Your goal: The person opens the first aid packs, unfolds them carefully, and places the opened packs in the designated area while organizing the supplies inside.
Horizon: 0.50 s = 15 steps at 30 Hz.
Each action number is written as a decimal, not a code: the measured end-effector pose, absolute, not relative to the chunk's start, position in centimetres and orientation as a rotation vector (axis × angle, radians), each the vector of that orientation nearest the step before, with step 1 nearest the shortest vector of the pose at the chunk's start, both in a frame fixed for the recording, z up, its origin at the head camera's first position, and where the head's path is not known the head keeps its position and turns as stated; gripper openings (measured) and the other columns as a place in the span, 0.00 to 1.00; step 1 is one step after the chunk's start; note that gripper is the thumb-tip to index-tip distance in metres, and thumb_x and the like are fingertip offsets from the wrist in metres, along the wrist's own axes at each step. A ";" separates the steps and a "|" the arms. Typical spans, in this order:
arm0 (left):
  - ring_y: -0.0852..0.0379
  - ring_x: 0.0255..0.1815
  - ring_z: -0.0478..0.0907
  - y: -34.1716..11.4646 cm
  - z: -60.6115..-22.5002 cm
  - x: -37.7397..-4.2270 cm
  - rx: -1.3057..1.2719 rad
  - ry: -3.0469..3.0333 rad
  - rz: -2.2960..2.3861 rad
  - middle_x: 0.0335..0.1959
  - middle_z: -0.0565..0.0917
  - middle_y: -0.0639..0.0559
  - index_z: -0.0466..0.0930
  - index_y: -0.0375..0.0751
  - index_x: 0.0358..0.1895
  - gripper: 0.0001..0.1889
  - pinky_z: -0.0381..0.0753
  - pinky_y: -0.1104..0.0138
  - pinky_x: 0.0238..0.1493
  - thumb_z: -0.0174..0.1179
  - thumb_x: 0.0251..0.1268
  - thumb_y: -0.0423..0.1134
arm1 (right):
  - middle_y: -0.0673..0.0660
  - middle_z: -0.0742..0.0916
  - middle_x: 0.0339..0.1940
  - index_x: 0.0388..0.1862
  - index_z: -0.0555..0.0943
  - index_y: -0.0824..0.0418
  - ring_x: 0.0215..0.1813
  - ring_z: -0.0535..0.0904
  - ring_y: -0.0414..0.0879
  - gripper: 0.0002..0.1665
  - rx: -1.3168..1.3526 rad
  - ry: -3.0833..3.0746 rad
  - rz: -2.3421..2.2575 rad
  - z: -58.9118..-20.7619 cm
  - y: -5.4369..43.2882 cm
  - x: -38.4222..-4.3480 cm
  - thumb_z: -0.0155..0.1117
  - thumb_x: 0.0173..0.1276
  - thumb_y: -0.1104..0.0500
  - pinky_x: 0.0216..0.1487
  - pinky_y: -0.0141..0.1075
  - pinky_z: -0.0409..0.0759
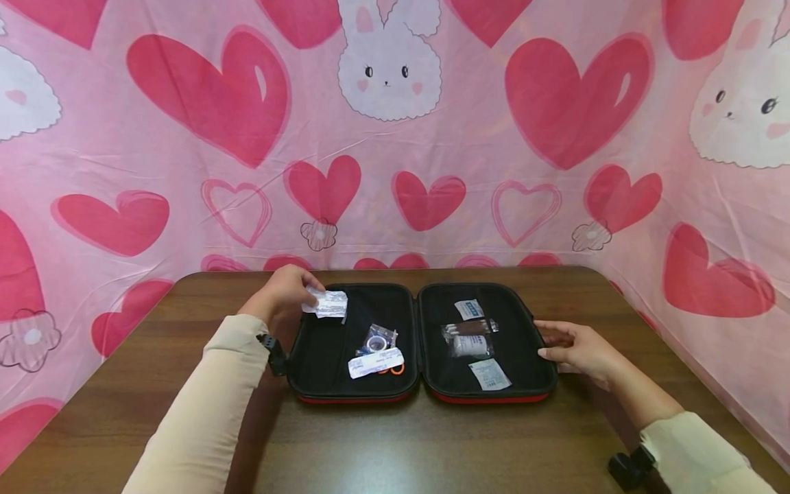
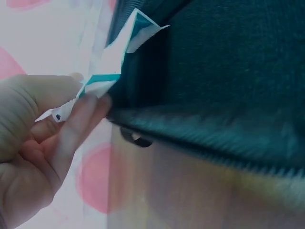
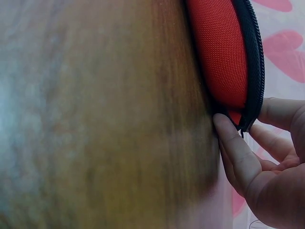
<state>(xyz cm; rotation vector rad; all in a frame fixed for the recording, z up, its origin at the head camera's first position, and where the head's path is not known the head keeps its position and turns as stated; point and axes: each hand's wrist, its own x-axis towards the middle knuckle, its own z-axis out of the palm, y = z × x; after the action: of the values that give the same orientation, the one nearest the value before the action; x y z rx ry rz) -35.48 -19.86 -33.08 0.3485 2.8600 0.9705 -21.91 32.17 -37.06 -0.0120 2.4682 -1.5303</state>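
A black zip case with a red shell (image 1: 527, 367) lies unfolded on the table. My left hand (image 1: 286, 291) pinches a printed white paper packet (image 1: 332, 304) between thumb and fingers above the far left corner of the case. In the left wrist view this packet (image 2: 112, 57) looks folded, with teal edges. At the right side of the case, my right hand (image 1: 583, 350) holds the outer edge. Seen from the right wrist, its thumb and fingers (image 3: 238, 155) lie on either side of the zipped rim.
In the left half lie a roll of tape (image 1: 376, 343), a long white packet (image 1: 376, 363) and orange-handled scissors (image 1: 398, 369). The right half bears cotton swabs (image 1: 469, 328), a wrapped white roll (image 1: 470, 346) and two small packets (image 1: 490, 374). A pink heart-print cloth (image 1: 382, 151) hangs behind the wooden table (image 1: 364, 446).
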 end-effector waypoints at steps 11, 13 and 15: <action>0.48 0.39 0.76 -20.2 -32.6 -35.4 0.348 2.901 0.852 0.33 0.85 0.46 0.88 0.36 0.36 0.10 0.83 0.64 0.34 0.74 0.48 0.34 | 0.75 0.77 0.57 0.73 0.60 0.72 0.47 0.82 0.54 0.43 -0.015 2.471 -1.534 -37.1 32.1 -21.8 0.69 0.64 0.62 0.47 0.51 0.83; 0.47 0.40 0.76 -20.2 -32.7 -35.4 0.323 2.908 0.879 0.35 0.84 0.45 0.88 0.36 0.37 0.13 0.83 0.63 0.35 0.77 0.46 0.36 | 0.75 0.77 0.57 0.72 0.60 0.72 0.47 0.82 0.54 0.42 -0.018 2.475 -1.535 -37.1 32.0 -21.8 0.69 0.64 0.63 0.47 0.51 0.83; 0.47 0.40 0.76 -20.3 -32.7 -35.4 0.332 2.927 0.883 0.34 0.84 0.45 0.87 0.36 0.36 0.15 0.83 0.63 0.35 0.78 0.44 0.36 | 0.75 0.77 0.56 0.72 0.60 0.73 0.47 0.82 0.53 0.42 -0.033 2.479 -1.534 -37.1 32.0 -21.8 0.68 0.64 0.63 0.46 0.51 0.83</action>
<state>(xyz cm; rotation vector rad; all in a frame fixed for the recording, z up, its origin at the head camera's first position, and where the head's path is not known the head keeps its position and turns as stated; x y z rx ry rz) -35.40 -20.30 -32.74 0.3317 2.9266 0.8833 -21.79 32.03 -37.05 -0.0334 2.4787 -1.5342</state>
